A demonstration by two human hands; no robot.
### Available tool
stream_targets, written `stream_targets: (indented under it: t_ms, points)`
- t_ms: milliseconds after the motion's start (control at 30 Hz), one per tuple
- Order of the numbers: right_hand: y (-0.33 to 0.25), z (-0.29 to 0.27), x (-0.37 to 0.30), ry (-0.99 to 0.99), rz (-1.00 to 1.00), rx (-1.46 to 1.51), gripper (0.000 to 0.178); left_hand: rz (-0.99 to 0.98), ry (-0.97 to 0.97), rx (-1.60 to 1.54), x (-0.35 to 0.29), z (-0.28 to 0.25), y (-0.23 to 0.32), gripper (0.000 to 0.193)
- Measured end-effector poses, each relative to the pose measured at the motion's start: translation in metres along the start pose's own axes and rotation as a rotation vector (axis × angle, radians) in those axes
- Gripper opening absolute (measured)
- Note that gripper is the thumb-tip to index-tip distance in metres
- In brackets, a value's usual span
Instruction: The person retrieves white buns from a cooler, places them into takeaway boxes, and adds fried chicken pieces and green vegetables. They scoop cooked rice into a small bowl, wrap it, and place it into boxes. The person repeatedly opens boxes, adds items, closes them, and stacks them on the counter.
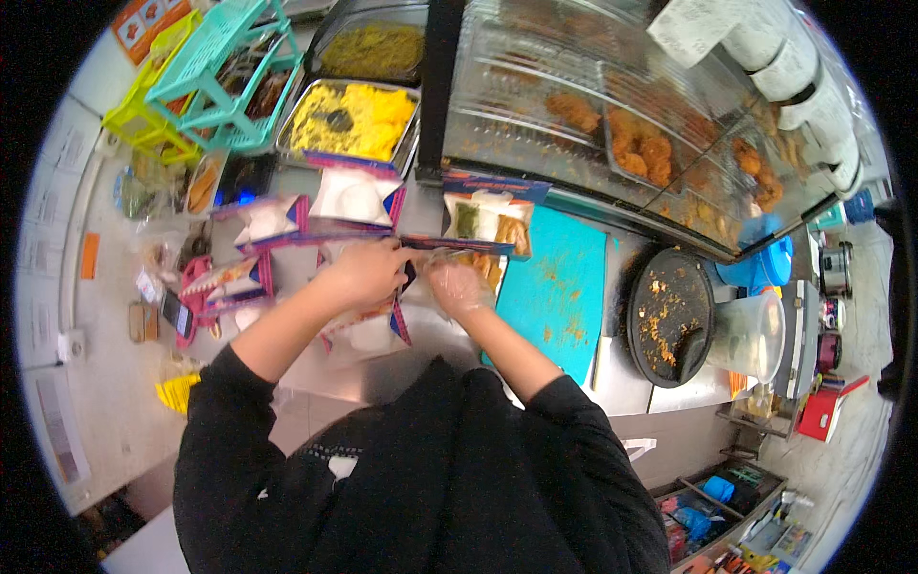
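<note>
We see the left hand [368, 273] over the row of open boxes, its fingers bent and bunched at the dark flap [440, 244] of one of them; we cannot tell whether they pinch it or only touch it. The right hand [459, 287], in a clear glove, is just beside it, blurred. We cannot tell whether its fingers are spread or closed on something. Right beside that hand lies a box of brown pieces [493, 272], partly hidden by it.

Just beyond, we have a filled box [490, 222] with green, white and brown food in separate parts. Left of it stands a rice box [354, 196], and further left another rice box [268, 220]. Below the left hand we make out a near box [373, 333], partly covered by the forearm.

To the right we find a turquoise board [564, 277] scattered with crumbs, then a round black pan [666, 330], also crumbed, with a clear tub [751, 335] beside it. Behind the board stands a glass case [612, 96] of fried food; behind the boxes, a tray of yellow food [359, 120].
</note>
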State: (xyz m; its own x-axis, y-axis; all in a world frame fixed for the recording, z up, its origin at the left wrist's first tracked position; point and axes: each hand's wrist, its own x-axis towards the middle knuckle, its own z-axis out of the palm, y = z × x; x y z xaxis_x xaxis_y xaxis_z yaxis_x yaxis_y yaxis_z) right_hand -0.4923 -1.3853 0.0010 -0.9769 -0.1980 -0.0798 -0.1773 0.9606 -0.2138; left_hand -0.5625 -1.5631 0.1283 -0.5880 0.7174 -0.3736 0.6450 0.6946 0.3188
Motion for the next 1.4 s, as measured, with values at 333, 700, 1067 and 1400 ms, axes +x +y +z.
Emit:
stream_targets:
  t_ms: [333, 700, 1067, 1400]
  points:
    - [-0.01, -0.029, -0.029, -0.172, -0.19, 0.039, 0.033, 0.102, -0.181, -0.024, 0.0, -0.056, 0.018, 0.039]
    - [0.249, -0.158, -0.185, 0.272, 0.49, 0.478, 0.052, 0.728, 0.337, -0.32, 0.064, -0.196, 0.237, 0.013]
    - [0.372, -0.167, -0.331, 0.587, 0.41, 0.601, 0.076, 0.72, 0.431, -0.629, 0.234, -0.232, 0.512, 0.039]
    - [0.395, -0.184, -0.411, 0.808, 0.417, 0.706, 0.057, 0.552, 0.851, -0.591, 0.378, -0.224, 0.602, 0.039]
